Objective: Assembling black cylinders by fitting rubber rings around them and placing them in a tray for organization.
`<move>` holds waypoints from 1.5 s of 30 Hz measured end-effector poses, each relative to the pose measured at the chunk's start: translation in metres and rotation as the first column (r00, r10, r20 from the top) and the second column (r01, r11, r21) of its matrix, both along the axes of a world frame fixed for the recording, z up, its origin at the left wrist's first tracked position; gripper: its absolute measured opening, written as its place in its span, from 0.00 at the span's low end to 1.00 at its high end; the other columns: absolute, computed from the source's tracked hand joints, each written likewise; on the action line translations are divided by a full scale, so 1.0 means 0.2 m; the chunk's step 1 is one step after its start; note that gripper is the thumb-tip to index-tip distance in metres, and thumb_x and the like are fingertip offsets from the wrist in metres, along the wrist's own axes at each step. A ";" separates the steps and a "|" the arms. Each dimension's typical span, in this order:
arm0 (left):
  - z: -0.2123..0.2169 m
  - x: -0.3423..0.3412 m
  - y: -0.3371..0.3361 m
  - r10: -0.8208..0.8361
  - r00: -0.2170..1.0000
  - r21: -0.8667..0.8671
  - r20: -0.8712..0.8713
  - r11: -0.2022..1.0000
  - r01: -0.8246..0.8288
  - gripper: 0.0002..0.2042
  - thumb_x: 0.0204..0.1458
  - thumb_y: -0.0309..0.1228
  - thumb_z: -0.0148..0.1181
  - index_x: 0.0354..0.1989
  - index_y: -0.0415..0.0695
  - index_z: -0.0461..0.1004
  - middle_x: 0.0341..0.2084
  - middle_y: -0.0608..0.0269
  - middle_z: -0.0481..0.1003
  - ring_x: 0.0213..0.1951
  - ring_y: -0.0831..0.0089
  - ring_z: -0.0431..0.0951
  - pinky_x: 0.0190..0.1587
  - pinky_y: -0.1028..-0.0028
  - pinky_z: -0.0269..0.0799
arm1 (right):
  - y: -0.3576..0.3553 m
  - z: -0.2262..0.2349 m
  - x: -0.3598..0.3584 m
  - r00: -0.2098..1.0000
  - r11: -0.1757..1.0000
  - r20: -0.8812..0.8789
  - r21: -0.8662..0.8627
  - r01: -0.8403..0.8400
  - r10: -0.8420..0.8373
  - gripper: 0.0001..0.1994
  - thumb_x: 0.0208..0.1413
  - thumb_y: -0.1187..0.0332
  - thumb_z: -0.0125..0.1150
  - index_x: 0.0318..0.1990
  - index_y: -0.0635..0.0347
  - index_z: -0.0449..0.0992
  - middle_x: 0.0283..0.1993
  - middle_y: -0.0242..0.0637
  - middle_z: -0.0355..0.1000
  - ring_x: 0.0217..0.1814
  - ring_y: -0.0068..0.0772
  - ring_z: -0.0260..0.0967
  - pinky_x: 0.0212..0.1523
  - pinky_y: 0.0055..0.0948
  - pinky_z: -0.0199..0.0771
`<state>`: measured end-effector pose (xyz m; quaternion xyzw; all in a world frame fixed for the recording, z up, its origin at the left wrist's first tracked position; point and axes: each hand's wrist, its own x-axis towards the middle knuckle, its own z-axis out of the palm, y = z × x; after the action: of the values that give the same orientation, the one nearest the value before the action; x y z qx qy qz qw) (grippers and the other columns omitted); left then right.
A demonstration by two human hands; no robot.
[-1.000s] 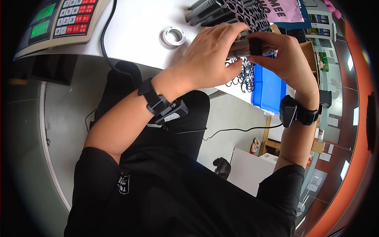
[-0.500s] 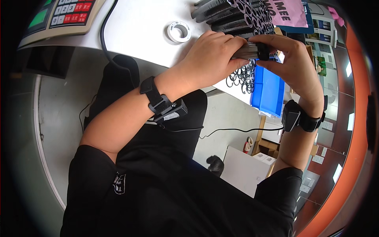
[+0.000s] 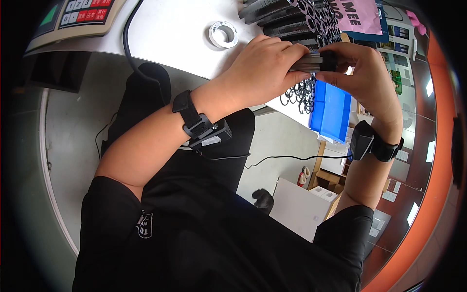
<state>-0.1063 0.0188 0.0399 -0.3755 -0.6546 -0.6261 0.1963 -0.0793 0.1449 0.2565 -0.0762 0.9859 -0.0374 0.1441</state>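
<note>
My left hand [image 3: 265, 68] is closed around a short, clear-looking tube [image 3: 307, 62] held above the table's edge. A black cap-like ring [image 3: 329, 61] sits at the tube's right end. My right hand [image 3: 365, 70] has its thumb and fingers curled around that black piece, pinching it from above and below. Just beyond my hands lies a stack of dark, shiny tubes [image 3: 277, 19] with their round ends facing right. Below the held tube, several loose black rings [image 3: 301, 97] lie in a heap at the table's edge. The far side of the held piece is hidden.
A white tape roll [image 3: 212, 35] lies left of my hands on the white table [image 3: 170, 44]. The blue tray [image 3: 331, 109] is at the right edge. A scale with a keypad [image 3: 82, 22] stands far left, a black cable [image 3: 127, 41] beside it. Pink packaging [image 3: 357, 17] lies behind.
Both hands and the tube have shifted slightly right. My right thumb and fingers have changed position around the black end piece. The camera view has moved a little.
</note>
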 end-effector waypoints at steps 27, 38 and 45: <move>-0.01 -0.01 -0.02 -0.008 1.000 -0.037 0.008 0.999 0.008 0.20 0.63 0.42 0.66 0.54 0.41 0.78 0.42 0.53 0.83 0.46 0.53 0.82 0.54 0.59 0.74 | -0.03 -0.01 0.00 0.995 0.992 -0.031 0.079 -0.097 0.100 0.21 0.49 0.72 0.80 0.53 0.64 0.84 0.32 0.43 0.81 0.32 0.30 0.77 0.38 0.28 0.78; -0.01 -0.01 -0.01 0.027 1.000 -0.002 -0.004 1.000 -0.027 0.18 0.61 0.42 0.68 0.53 0.44 0.79 0.38 0.59 0.83 0.44 0.56 0.82 0.53 0.61 0.72 | -0.03 -0.02 0.01 0.991 0.991 -0.065 0.074 -0.110 0.115 0.23 0.48 0.75 0.80 0.55 0.61 0.85 0.37 0.44 0.83 0.36 0.32 0.80 0.43 0.28 0.82; 0.00 -0.01 -0.02 0.008 1.000 -0.037 0.009 0.999 -0.008 0.18 0.62 0.42 0.67 0.53 0.42 0.79 0.42 0.54 0.83 0.46 0.53 0.82 0.54 0.59 0.74 | -0.03 -0.02 -0.01 0.982 0.982 -0.065 0.081 -0.171 0.176 0.24 0.48 0.79 0.78 0.56 0.58 0.84 0.45 0.44 0.85 0.42 0.37 0.84 0.48 0.31 0.84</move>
<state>-0.1080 0.0152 0.0391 -0.3734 -0.6686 -0.6147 0.1887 -0.0812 0.1392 0.2532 -0.1576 0.9808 0.0151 0.1140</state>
